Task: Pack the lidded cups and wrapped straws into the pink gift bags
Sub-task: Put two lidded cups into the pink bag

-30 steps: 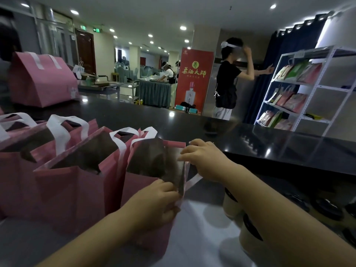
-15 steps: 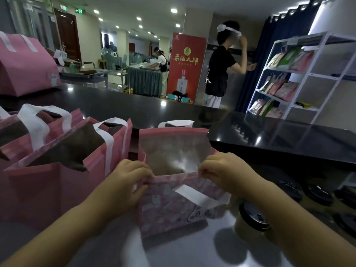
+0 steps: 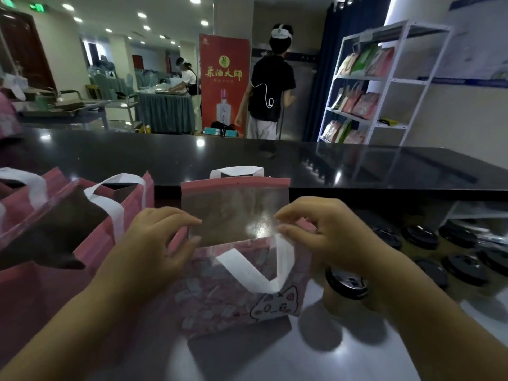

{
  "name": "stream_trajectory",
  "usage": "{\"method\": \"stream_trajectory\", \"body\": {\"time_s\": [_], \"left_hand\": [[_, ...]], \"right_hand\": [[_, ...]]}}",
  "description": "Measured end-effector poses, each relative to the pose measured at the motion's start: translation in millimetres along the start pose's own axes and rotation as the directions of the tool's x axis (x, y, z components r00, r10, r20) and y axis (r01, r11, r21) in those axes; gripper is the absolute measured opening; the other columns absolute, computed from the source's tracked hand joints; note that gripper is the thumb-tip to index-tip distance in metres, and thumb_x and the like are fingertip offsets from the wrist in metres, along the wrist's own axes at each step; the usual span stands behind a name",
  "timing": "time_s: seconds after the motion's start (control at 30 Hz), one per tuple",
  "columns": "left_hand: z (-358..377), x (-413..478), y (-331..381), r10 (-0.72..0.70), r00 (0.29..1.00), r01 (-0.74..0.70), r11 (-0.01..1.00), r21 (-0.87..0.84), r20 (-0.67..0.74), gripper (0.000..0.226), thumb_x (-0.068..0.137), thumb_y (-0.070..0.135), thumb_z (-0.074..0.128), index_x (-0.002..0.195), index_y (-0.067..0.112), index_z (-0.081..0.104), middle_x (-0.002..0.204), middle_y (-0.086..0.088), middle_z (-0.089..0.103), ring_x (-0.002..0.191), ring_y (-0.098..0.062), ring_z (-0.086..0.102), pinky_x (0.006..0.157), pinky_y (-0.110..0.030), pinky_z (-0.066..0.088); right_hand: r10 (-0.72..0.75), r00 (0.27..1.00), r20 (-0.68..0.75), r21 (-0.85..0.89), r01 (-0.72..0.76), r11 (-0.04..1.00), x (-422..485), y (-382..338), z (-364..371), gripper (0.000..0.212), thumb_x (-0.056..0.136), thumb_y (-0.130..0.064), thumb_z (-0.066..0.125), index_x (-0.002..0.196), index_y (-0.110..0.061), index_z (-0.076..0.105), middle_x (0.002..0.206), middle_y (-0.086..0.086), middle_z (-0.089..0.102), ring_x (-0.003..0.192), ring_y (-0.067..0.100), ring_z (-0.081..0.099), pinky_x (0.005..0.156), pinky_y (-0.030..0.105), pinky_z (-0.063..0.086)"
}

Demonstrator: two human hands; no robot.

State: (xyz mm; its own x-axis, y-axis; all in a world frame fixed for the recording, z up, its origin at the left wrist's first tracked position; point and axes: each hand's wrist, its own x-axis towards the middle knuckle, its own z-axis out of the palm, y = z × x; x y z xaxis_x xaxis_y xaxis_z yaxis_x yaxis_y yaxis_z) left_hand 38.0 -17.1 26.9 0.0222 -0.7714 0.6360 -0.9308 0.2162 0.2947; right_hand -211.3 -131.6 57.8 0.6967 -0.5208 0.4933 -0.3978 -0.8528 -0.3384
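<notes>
A pink gift bag (image 3: pixel 220 295) with a cat print and white handles stands open in front of me on the white counter. My left hand (image 3: pixel 154 243) pinches the near rim on its left side, and my right hand (image 3: pixel 330 232) pinches the near rim on its right side. The bag's silvery inside shows and looks empty. A lidded paper cup (image 3: pixel 345 290) with a black lid stands just right of the bag, below my right wrist. More black-lidded cups (image 3: pixel 461 268) sit at the far right. No wrapped straws are visible.
Several other open pink bags (image 3: pixel 90 232) stand in a row to the left. A raised black glossy ledge (image 3: pixel 247 158) runs across behind the bags. Beyond it a person stands by a red banner, and a white shelf (image 3: pixel 384 86) holds packets.
The bag has been turned to face me and pulled away from the row. Both hands now spread its mouth wider, and my view has tilted down toward it.
</notes>
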Motion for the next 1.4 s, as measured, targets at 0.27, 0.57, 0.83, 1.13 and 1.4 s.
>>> {"method": "stream_trajectory", "body": {"time_s": [0.27,0.57,0.83,1.13,1.4], "left_hand": [[5.6,50.3,64.0,0.199,0.973,-0.192,0.979,-0.063,0.116,0.027,0.082,0.039,0.059,0.096,0.017,0.068,0.086,0.002,0.068,0.074,-0.013,0.063,0.062,-0.037,0.056],[56.1,95.7,130.2,0.325,0.887,-0.368,0.927,0.076,0.328,0.043,0.08,0.053,0.036,0.104,0.029,0.062,0.094,0.01,0.063,0.08,-0.009,0.058,0.066,-0.032,0.053],[87.6,94.6,139.7,0.302,0.856,-0.401,0.9,0.169,0.42,0.044,0.081,0.054,0.033,0.105,0.031,0.061,0.101,0.01,0.062,0.089,-0.013,0.057,0.072,-0.035,0.05],[71.4,93.5,132.9,0.214,0.908,-0.286,0.945,0.16,0.36,0.043,0.081,0.057,0.036,0.095,0.031,0.067,0.091,0.013,0.064,0.079,-0.006,0.059,0.063,-0.031,0.055],[41.1,101.0,88.2,0.136,0.948,-0.19,0.968,0.165,0.288,0.04,0.079,0.059,0.043,0.092,0.03,0.067,0.084,0.015,0.064,0.072,-0.004,0.061,0.063,-0.028,0.054]], "right_hand": [[0.157,0.986,-0.056,-0.162,-0.164,0.973,-46.9,51.0,-47.5,0.021,0.086,-0.03,0.066,0.104,-0.02,0.068,0.092,-0.009,0.066,0.085,0.007,0.062,0.074,0.035,0.053],[0.464,0.767,0.443,-0.496,-0.221,0.84,-77.9,129.8,-32.5,0.057,0.08,-0.057,0.059,0.127,-0.031,0.042,0.121,-0.003,0.046,0.113,0.021,0.045,0.084,0.036,0.045],[0.43,0.666,0.609,-0.527,-0.065,0.847,-85.2,162.4,19.1,0.083,0.078,-0.054,0.064,0.142,-0.021,0.022,0.134,0.015,0.035,0.122,0.036,0.033,0.092,0.046,0.041],[0.335,0.775,0.536,-0.351,-0.156,0.923,-71.8,165.3,-5.9,0.087,0.069,-0.062,0.063,0.14,-0.039,0.019,0.113,0.001,0.026,0.112,0.025,0.031,0.084,0.036,0.044],[0.194,0.945,0.265,-0.397,-0.077,0.915,-15.9,122.1,-91.0,0.087,0.063,-0.067,0.058,0.137,-0.044,0.018,0.109,-0.005,0.024,0.103,0.014,0.028,0.082,0.029,0.046]]}}
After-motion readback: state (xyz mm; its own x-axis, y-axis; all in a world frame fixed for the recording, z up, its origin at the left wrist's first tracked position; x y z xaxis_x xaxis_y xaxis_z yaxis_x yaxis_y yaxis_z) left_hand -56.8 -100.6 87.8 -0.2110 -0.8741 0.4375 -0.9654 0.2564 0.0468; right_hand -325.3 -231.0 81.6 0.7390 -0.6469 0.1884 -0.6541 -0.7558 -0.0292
